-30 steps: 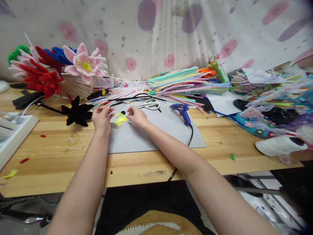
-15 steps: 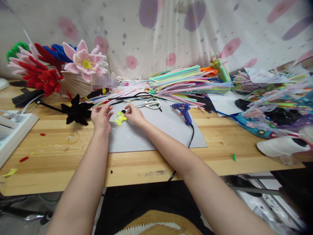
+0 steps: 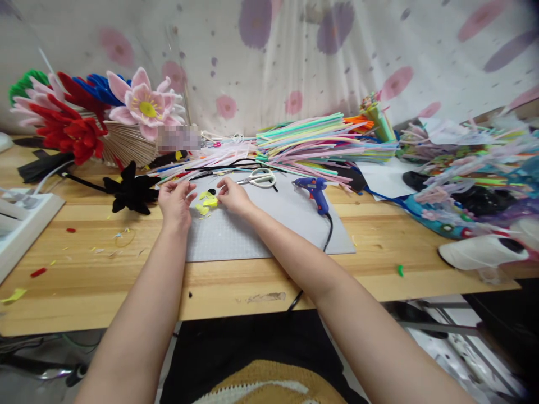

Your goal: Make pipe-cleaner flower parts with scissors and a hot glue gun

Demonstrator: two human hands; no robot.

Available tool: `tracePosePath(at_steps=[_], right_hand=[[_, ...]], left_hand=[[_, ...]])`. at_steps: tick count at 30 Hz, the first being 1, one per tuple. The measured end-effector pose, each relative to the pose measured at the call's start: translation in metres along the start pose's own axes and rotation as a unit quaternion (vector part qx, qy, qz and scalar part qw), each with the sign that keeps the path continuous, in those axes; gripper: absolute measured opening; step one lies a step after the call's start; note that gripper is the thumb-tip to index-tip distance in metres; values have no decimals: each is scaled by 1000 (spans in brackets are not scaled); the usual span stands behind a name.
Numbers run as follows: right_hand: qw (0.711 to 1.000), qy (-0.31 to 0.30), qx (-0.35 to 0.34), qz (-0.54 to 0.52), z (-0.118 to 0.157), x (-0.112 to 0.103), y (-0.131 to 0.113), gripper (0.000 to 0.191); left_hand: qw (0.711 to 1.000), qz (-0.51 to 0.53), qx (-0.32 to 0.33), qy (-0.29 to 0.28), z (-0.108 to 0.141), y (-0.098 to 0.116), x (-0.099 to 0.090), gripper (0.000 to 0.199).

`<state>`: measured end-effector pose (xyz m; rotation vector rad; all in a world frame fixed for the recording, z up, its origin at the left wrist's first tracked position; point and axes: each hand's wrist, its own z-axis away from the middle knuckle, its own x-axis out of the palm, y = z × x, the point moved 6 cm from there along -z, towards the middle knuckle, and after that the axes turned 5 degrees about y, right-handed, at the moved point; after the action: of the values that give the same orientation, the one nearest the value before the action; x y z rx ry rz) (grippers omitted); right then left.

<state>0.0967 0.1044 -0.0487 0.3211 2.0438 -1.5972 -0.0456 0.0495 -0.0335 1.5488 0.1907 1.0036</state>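
Observation:
Over the left edge of the grey cutting mat [image 3: 240,241], my left hand [image 3: 174,205] has its thumb and forefinger together and its other fingers loosely curled. Whatever may be between them is too small to make out. Just beside it on the table lies a black fuzzy flower [image 3: 132,189] with a black stem. My right hand [image 3: 233,196] pinches at the edge of some bright yellow pieces [image 3: 206,203] on the mat. A small black round bit [image 3: 211,192] sits by the yellow pieces. White-handled scissors [image 3: 261,178] rest behind my right hand.
A blue glue gun [image 3: 315,193] lies on the mat's right side, its cord running to the front edge. Bundled pipe cleaners [image 3: 307,137] fill the back. Fuzzy flowers [image 3: 145,106] stand at back left, a power strip [image 3: 29,230] at left, a white roll [image 3: 482,251] at right.
The yellow pieces are spread apart slightly more, and the black bit shows more clearly. My right hand has shifted a little to the right; my left hand has hardly moved.

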Motion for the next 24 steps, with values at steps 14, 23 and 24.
tracePosePath(at_steps=[14,23,24], right_hand=[[993,-49,-5,-103,-3,6,-3,31],[999,-27,8,-34,-1,-8,-1,30],[1000,-23,0,-21,-1,-10,-1,28]], left_hand=[[1000,-5,6,-7,3,2,2,29],[1000,-8,9,-18,2,1,2,29],[1000,-7,8,-19,3,1,2,29]])
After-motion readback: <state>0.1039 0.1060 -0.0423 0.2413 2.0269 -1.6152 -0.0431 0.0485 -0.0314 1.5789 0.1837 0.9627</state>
